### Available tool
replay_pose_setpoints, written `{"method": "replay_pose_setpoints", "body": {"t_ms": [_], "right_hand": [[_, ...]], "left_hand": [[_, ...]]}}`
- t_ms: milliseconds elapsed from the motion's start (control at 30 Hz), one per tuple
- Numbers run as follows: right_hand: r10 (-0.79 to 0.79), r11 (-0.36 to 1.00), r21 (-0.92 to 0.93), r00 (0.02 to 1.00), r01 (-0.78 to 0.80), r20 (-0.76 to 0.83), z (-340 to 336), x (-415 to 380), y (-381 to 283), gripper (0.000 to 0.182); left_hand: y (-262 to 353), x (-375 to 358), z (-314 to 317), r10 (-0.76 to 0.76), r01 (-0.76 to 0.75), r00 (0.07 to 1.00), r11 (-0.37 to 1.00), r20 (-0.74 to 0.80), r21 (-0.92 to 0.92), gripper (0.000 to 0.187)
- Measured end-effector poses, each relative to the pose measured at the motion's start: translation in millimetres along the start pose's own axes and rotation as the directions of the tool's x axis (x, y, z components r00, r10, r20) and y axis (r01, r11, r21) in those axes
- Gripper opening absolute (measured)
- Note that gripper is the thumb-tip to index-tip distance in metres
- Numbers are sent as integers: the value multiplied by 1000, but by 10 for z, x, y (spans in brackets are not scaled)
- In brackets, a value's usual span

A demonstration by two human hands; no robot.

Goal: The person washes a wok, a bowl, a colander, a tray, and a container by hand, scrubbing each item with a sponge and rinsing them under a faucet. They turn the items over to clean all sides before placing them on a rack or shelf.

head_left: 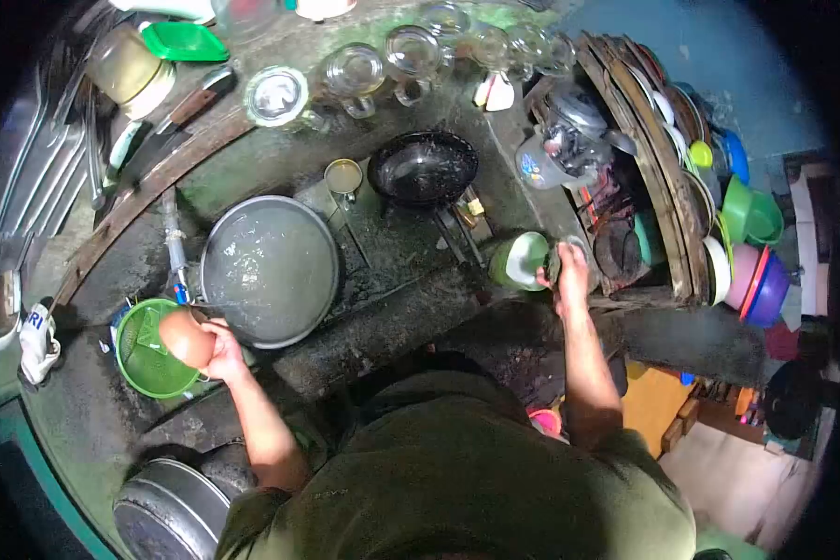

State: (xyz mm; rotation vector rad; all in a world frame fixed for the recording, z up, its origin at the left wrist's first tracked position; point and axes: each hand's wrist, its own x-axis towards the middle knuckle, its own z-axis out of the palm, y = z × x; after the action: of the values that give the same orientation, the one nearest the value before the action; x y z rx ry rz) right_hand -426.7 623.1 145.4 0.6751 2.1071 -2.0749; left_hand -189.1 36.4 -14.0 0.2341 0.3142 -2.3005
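Observation:
My left hand [222,353] is closed round the edge of a round brownish-orange bowl [187,339], held over a green basket [142,373] at the left. To the right, my right hand [569,271] has its fingers bent round a small dark object, too small to name. Beside that hand stands a green container with a pale inside [526,252]; whether the fingers touch it is hard to tell. A wide metal basin [269,271] of greyish liquid lies between the hands, nearer the left one.
A black wok [424,168] and a small cup [343,175] stand beyond the basin. Glass mugs [355,70] line the back ledge. A wooden rack [658,168] with dishes rises at the right. Large metal pots [170,513] sit at the lower left.

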Motion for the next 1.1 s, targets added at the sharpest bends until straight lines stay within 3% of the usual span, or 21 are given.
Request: {"method": "replay_pose_setpoints", "body": {"t_ms": [100,133,200,233,267,300,367,400,467,500,533,567,600,700,800,900,967,1000,1033,1067,1100], "right_hand": [[26,960,-281,996,0,90,-217,394,377,25],[144,926,-369,981,-86,131,-67,210,161,23],[30,559,-791,947,249,320,-191,757,678,36],[-16,320,-854,903,411,429,-205,914,838,39],[-21,326,-841,893,431,449,-191,972,887,39],[55,185,-866,875,464,481,-146,1002,933,40],[99,-20,-794,791,608,603,-196,1494,1607,42],[124,-26,-833,828,553,547,-141,1423,1525,44],[88,-46,-805,805,591,587,-204,1520,1619,47],[40,-1,-712,711,703,702,-169,1347,1374,47],[79,-60,-661,664,748,743,-209,1535,1565,49],[187,8,-735,721,678,667,-104,1413,1327,48],[104,-78,-690,694,719,712,-225,1451,1358,50],[145,36,-725,715,687,684,-82,1069,889,34],[99,82,-782,776,617,623,-36,817,533,33],[-48,190,-777,796,601,604,-134,824,489,33],[-170,297,-666,724,684,668,-293,1048,570,33],[-145,413,-658,759,630,635,-363,1163,613,30],[-115,519,-643,791,564,601,-416,1223,641,28],[-16,774,-543,868,325,496,-467,1207,666,28],[118,929,-368,905,46,410,-459,1168,645,27]], "left_hand": [[-7,-117,138,-20,56,993,948,120,-313,64],[-80,-179,202,-30,85,990,907,138,-412,62],[-29,-245,211,33,31,986,926,162,-377,54],[194,-146,35,176,-146,983,930,60,-336,40],[341,-113,-129,326,-323,945,904,-37,-280,27],[354,-122,-238,345,-335,938,899,-17,-283,27],[483,-293,-291,258,-274,962,895,94,352,10],[369,-552,-185,235,-203,972,865,-11,460,7],[-164,-1046,3,303,-13,877,790,-373,613,7],[75,-1070,-313,299,79,841,757,-451,649,11],[-297,-1432,-19,374,108,793,690,-481,716,14],[-77,-1541,-310,229,116,881,744,-414,658,16],[-160,-1648,-358,240,110,872,754,-427,647,14],[-303,-1914,-394,401,95,772,693,-492,714,9],[-213,-1938,-312,477,63,765,612,-432,788,26],[10,-1696,-159,559,2,761,506,-329,863,32],[325,-1386,-130,555,-15,800,400,-229,917,31],[302,-1253,28,663,-70,723,350,-194,934,23],[572,-1046,-78,619,-101,775,320,-127,942,15],[689,-887,-15,659,-59,737,286,-152,956,3],[802,-715,56,695,-14,698,254,-173,967,12]]}}
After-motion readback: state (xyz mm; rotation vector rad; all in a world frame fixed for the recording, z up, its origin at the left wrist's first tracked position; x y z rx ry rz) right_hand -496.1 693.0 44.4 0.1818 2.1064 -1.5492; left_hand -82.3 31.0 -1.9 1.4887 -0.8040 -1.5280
